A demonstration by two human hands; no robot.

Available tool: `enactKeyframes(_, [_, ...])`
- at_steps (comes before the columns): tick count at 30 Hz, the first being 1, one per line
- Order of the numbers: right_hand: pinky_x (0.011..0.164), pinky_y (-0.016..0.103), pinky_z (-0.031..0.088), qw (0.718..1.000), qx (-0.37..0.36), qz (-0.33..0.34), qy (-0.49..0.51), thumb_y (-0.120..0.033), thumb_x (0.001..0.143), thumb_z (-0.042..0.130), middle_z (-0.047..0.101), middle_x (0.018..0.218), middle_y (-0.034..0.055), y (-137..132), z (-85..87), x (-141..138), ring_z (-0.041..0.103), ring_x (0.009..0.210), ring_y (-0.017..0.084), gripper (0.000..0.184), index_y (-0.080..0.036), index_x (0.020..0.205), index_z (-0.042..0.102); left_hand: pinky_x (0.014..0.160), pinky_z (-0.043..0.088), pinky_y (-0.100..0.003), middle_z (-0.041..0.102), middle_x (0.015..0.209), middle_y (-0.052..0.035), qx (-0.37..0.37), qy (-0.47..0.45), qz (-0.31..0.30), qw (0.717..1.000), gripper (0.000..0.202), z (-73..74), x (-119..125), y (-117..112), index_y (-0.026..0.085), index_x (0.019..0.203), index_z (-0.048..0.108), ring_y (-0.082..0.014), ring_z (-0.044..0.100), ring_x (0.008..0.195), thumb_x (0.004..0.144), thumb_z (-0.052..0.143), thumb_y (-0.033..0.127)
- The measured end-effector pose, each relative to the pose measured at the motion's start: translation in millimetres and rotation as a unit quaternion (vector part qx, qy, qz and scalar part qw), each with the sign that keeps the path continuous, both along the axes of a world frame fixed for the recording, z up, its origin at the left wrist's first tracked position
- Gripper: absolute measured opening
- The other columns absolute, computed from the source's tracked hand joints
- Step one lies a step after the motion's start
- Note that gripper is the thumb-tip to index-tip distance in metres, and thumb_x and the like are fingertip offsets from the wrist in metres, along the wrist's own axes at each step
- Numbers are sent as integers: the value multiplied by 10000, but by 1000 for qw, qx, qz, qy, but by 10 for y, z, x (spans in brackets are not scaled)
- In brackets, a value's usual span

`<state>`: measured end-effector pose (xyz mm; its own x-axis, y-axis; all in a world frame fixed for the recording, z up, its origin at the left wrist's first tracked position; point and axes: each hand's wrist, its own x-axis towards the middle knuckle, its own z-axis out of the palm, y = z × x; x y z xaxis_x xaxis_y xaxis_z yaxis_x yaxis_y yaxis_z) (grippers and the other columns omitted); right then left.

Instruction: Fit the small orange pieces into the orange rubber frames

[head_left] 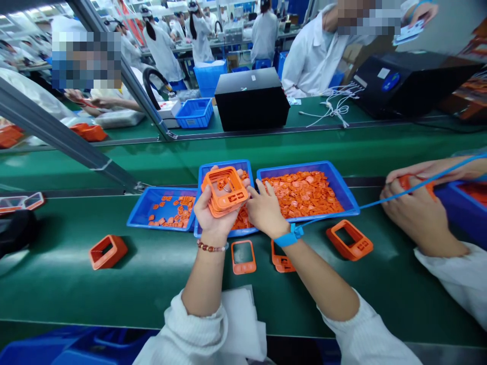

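Observation:
My left hand point(216, 225) is closed around a small stack of orange plastic frames point(218, 208), tilted above the middle blue bin point(224, 164). The top frame has a large rounded window and small button openings along its lower edge. My right hand point(265, 210) is beside the stack's right edge, its visible fingers spread and a fingertip at or near the frame. Whether a small part is at that fingertip, I cannot make out. Below the hands, a single flat orange frame point(244, 267) lies on the green bench. Another orange frame point(283, 264) is partly hidden by my right forearm.
Small orange pieces fill the right blue bin point(304, 192); fewer lie in the left bin point(162, 223). Stacks of orange frames stand left point(108, 252) and right point(350, 241). A blue wrist-strap cord point(395, 196) stretches rightward past a co-worker's hands point(418, 213). A metal post point(68, 126) slants at left.

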<state>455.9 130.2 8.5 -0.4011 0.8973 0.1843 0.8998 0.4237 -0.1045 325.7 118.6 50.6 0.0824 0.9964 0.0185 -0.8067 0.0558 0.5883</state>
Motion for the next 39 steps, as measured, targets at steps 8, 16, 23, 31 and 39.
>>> enactKeyframes(8, [1198,571,221,1000,-7,27,6,-142,932,466,645,1209,174,-23,36,-3,387,1370,418,324,-106,930,788,1008,465,-446,617,1306,-93,-22,-10,23,999,396,3,-13,13,298,1260,628,-313,566,1235,921,498,457])
enactKeyframes(16, [1188,607,213,997,-16,16,73,-118,904,519,646,1210,189,-21,0,-35,394,1363,409,261,-101,965,772,841,521,-390,676,1153,-107,22,21,1,1000,517,-23,17,7,300,1367,533,-247,678,905,877,547,466])
enactKeyframes(23, [905,370,553,974,-20,6,224,-177,854,678,731,1030,96,57,220,177,672,998,236,144,-144,981,737,757,544,-352,690,1132,-98,18,18,26,999,451,-28,-23,44,289,1295,577,-246,689,911,873,548,446])
enactKeyframes(31, [554,224,534,812,-40,19,582,-254,777,792,723,730,-4,-218,620,228,629,560,107,181,-188,944,769,902,542,-402,726,1053,-83,50,15,54,997,385,-69,65,70,262,1233,622,-260,690,1015,861,567,346])
enactKeyframes(39, [566,225,465,848,125,80,509,-207,776,809,641,645,-17,-291,544,1,542,582,87,108,-170,718,726,1017,485,-525,722,1076,-94,36,16,26,999,414,-117,103,32,269,1266,602,-323,646,1144,870,552,378])
